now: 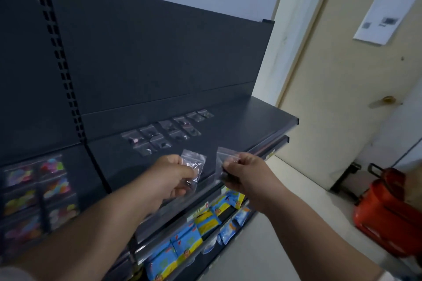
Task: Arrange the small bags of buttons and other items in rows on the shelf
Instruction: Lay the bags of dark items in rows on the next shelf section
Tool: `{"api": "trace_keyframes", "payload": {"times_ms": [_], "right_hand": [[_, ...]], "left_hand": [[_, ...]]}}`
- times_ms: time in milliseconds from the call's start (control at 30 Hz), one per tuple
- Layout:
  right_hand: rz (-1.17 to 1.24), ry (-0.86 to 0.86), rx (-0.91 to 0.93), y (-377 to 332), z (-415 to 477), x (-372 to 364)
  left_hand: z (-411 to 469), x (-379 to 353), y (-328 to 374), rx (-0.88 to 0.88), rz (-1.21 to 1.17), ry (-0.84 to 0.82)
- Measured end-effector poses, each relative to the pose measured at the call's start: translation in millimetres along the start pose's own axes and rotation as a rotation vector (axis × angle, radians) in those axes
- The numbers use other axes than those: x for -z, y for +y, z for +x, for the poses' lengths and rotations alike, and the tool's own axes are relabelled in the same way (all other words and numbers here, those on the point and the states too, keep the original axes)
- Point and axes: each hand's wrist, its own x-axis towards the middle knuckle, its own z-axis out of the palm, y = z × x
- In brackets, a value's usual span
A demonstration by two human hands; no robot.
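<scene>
As rows [169, 131] lie beyond | left hand [170, 177] pinches bag [194, 163]; right hand [244, 171] pinches second bag [222, 157]

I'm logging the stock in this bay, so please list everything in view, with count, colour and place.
shelf: one, dark grey, centre
shelved bags: about ten, clear with dark contents, in two rows towards the shelf's back
left bag: one, clear, over the shelf's front edge
right bag: one, clear, beside the left bag
colourful packs: several, multicoloured, left bay, blurred
blue and yellow packets: many, on the shelf below
door: one, beige, right
paper sheet: one, white, on the door
red object: one, lower right, kind unclear
left hand: pinches the left bag
right hand: pinches the right bag
</scene>
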Motion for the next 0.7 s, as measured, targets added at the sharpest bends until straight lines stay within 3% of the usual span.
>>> {"api": "trace_keyframes", "payload": {"times_ms": [333,700], "right_hand": [[-0.047,-0.072,-0.012,-22.1,93.3,6.3],[-0.12,-0.219,0.026,-27.6,236.1,45.2]], "left_hand": [[68.7,12.4,33.9,-0.097,-0.007,0.162],[175.8,-20.8,40.6,-0.056,0.008,0.394]]}}
